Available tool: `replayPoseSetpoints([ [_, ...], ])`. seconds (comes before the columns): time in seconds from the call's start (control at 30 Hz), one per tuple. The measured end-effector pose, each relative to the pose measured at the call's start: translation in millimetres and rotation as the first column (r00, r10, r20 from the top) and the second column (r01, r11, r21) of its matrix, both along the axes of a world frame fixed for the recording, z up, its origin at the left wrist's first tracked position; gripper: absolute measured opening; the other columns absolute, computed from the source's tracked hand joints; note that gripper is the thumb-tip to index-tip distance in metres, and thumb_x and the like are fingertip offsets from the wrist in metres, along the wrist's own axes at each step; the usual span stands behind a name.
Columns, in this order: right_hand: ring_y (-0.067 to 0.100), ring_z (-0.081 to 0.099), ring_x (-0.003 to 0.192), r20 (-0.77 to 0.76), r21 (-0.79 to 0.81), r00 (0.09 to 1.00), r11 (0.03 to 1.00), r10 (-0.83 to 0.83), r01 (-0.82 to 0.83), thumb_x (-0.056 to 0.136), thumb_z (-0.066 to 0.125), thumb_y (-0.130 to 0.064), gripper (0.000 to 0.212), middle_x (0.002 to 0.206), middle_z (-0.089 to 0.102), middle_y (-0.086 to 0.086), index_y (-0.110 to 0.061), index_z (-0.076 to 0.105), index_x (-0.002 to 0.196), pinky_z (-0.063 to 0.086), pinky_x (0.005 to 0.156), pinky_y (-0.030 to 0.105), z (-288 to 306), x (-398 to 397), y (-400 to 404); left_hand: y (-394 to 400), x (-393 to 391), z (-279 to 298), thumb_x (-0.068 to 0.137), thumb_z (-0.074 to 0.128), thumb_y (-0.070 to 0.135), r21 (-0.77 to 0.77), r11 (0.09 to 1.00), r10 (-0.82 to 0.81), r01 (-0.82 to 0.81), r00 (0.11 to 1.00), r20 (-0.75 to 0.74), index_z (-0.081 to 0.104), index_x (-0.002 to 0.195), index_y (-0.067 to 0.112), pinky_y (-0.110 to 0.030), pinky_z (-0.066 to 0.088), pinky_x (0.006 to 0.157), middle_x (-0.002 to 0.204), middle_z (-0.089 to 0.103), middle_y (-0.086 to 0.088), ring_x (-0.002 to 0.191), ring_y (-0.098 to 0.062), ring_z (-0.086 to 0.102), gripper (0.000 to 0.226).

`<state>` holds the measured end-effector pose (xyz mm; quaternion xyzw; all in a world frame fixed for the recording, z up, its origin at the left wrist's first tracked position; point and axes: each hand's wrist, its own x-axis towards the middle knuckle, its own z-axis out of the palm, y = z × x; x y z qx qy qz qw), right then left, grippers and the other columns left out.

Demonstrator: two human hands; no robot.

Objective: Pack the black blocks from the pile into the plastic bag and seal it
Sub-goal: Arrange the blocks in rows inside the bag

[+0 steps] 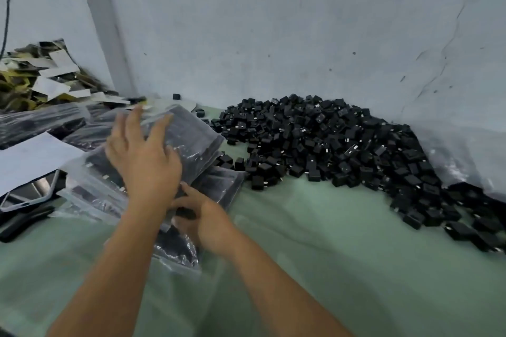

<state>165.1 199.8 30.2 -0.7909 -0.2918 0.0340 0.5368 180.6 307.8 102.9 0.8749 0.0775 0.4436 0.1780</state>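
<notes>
The bag (189, 139), clear plastic packed dark with blocks, lies on other bags at the tabletop's left edge. Left hand (145, 156) rests spread on it; right hand (208, 219) pinches its near corner. Pile (342, 145) fills the far right corner.

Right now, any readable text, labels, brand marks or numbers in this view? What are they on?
None readable.
Filled plastic bags: no print legible through the blur.
White sheet of paper: looks blank.
Paper scraps at the back left: no text visible.
Black blocks in the pile: any markings are too small to read.
</notes>
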Motion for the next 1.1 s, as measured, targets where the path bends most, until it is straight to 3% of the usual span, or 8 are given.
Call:
replayPoseSetpoints([
  [0.07,0.027,0.052,0.124,0.005,0.025,1.000,1.000,-0.012,0.012,0.088,0.056,0.002,0.029,0.140,0.050,0.001,-0.008,0.065,0.113,0.044,0.103,0.048,-4.7,-6.9,-8.4,-11.3,12.4,-10.5,0.095,0.054,0.034,0.137,0.984,-0.065,0.110,0.953,-0.297,0.054,0.135,0.037,-0.055,0.006,0.119,0.161,0.024,-0.004,0.150,-0.027,0.008,0.041],
  [0.13,0.019,0.053,0.122,0.043,-0.014,0.997,0.998,-0.064,0.065,0.087,0.056,-0.006,0.026,0.138,0.049,-0.006,-0.018,0.069,0.106,0.046,0.101,0.040,-15.4,-11.0,-24.7,-8.5,24.2,-35.2,0.095,0.049,0.053,0.251,0.965,0.055,0.072,0.884,-0.465,0.041,0.143,0.044,-0.053,0.000,0.119,0.164,0.013,-0.001,0.151,-0.026,-0.002,0.050],
  [0.23,-0.015,0.036,0.127,0.046,-0.044,0.976,0.975,-0.215,0.217,0.086,0.055,-0.027,0.026,0.144,0.036,-0.032,-0.042,0.062,0.107,0.026,0.098,0.004,-29.2,-15.0,-71.1,9.3,33.4,-56.9,0.084,0.069,0.039,0.458,0.887,0.155,0.053,0.901,-0.405,0.036,0.148,0.043,-0.058,0.006,0.116,0.162,0.020,-0.007,0.150,-0.035,0.005,0.072],
  [0.33,-0.012,0.036,0.127,-0.017,-0.055,0.929,0.928,-0.371,0.370,0.092,0.056,-0.025,0.021,0.142,0.043,-0.023,-0.035,0.070,0.104,0.023,0.101,0.006,-36.7,-18.4,-127.8,29.1,46.9,-47.9,0.081,0.071,0.041,0.531,0.848,0.241,0.001,0.890,-0.387,0.029,0.150,0.044,-0.057,0.008,0.115,0.162,0.022,-0.007,0.149,-0.036,0.007,0.081],
  [0.6,-0.011,0.051,0.106,-0.133,-0.005,0.769,0.777,-0.625,0.630,0.094,0.058,-0.017,0.023,0.107,0.056,-0.024,-0.036,0.068,0.088,0.034,0.083,0.001,-38.3,-55.7,-263.4,-26.1,58.7,-31.2,0.075,0.075,0.020,0.252,0.967,0.096,0.025,0.886,-0.454,0.031,0.146,0.028,-0.067,0.025,0.110,0.160,0.001,-0.020,0.139,-0.056,0.016,0.084],
  [0.73,-0.012,0.054,0.096,-0.181,0.037,0.620,0.625,-0.763,0.780,0.095,0.055,-0.021,0.025,0.104,0.059,-0.023,-0.042,0.066,0.087,0.037,0.077,0.002,-43.5,-69.6,-324.1,-143.1,28.2,-59.4,0.077,0.073,0.023,0.241,0.959,-0.058,0.151,0.933,-0.355,0.033,0.148,0.027,-0.062,0.005,0.116,0.160,0.010,-0.019,0.148,-0.034,-0.003,0.082],
  [0.93,0.010,0.057,0.109,-0.157,0.055,0.439,0.436,-0.885,0.898,0.094,0.055,-0.012,0.025,0.118,0.061,-0.004,-0.025,0.065,0.112,0.044,0.096,0.025,-37.2,-60.8,-409.2,-301.9,-17.0,-124.2,0.083,0.054,0.030,0.034,0.838,-0.420,0.545,0.684,-0.596,0.019,0.150,0.040,-0.048,-0.007,0.119,0.162,-0.002,-0.006,0.148,-0.023,-0.019,0.076],
  [1.1,0.010,0.059,0.097,-0.401,0.275,0.389,0.295,-0.829,0.915,0.094,0.056,-0.012,0.038,0.117,0.055,0.003,-0.032,0.055,0.126,0.051,0.081,0.022,-18.3,-32.8,-464.6,-357.6,-23.7,-139.6,0.091,0.044,0.032,-0.086,0.807,-0.501,0.584,0.600,-0.624,0.034,0.143,0.036,-0.043,0.006,0.120,0.159,0.016,-0.005,0.149,-0.022,0.000,0.053],
])
